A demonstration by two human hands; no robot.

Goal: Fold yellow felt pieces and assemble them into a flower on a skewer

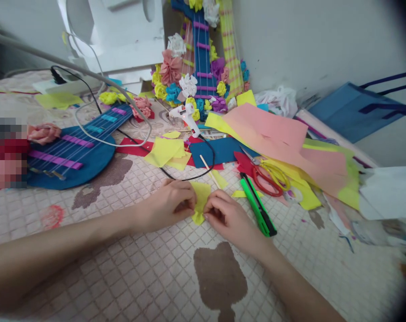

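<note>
I watch from afar as the left hand [176,199] and right hand [228,217] pinch a yellow paper piece [201,194] at the dial's centre, its near edge gathered. A green cutter [255,201] bounds me closely at 3 o'clock, red-handled scissors [257,179] at 2, a white glue gun [189,120] at 12; the quilted tablecloth [149,277] leaves me room toward 6.

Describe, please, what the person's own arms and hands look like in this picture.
The left hand and right hand are ungloved. The left forearm and right forearm are bare as far as they show, with no sleeve, watch or bracelet in view. I cannot tell about rings.
</note>
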